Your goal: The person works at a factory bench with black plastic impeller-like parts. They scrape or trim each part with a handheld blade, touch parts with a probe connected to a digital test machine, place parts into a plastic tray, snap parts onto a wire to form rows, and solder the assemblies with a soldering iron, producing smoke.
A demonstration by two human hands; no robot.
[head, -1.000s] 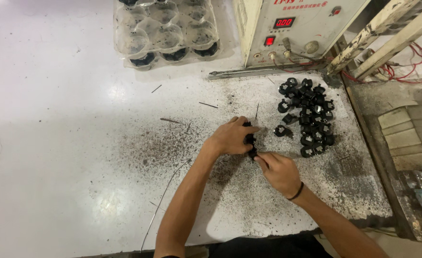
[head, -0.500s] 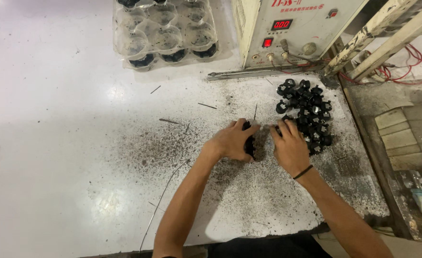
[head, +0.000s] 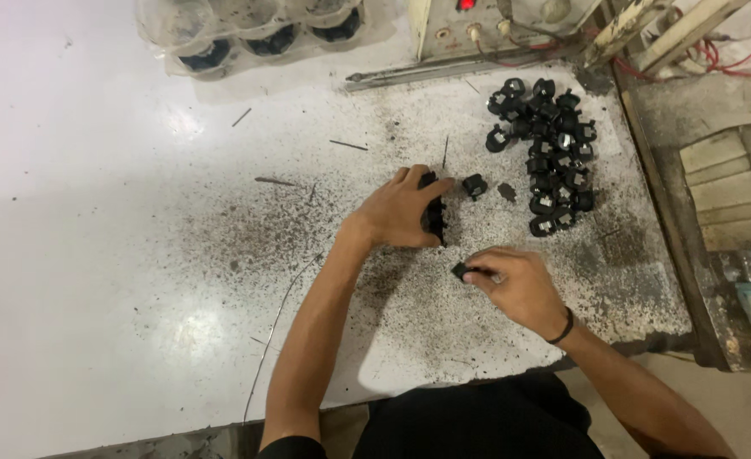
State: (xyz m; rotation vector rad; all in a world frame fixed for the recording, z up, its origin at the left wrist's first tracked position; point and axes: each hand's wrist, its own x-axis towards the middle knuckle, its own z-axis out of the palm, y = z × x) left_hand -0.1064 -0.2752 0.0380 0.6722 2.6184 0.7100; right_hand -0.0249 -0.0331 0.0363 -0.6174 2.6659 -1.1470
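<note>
The white surface (head: 95,255) is speckled with dark grit around the work area. At its far edge sits a clear plastic tray (head: 248,30) whose round cups hold dark parts; three filled cups show. Beside it stands a pale control box (head: 494,21) with red wires trailing off to the right.

A heap of small black parts (head: 545,157) lies at the right of the surface, too tangled for an exact count, roughly two dozen. One loose black part (head: 475,184) rests between the heap and the left hand, apart from both.

The left hand (head: 401,212) lies palm-down with its fingers (head: 431,191) pressed together around a short stack of black parts (head: 433,217), which stands upright on the surface against the fingertips; how many pieces make up the stack cannot be told.

The right hand (head: 516,285), a dark band on its wrist, pinches a single black part (head: 460,271) between thumb and forefinger, near the stack and just off it.
</note>
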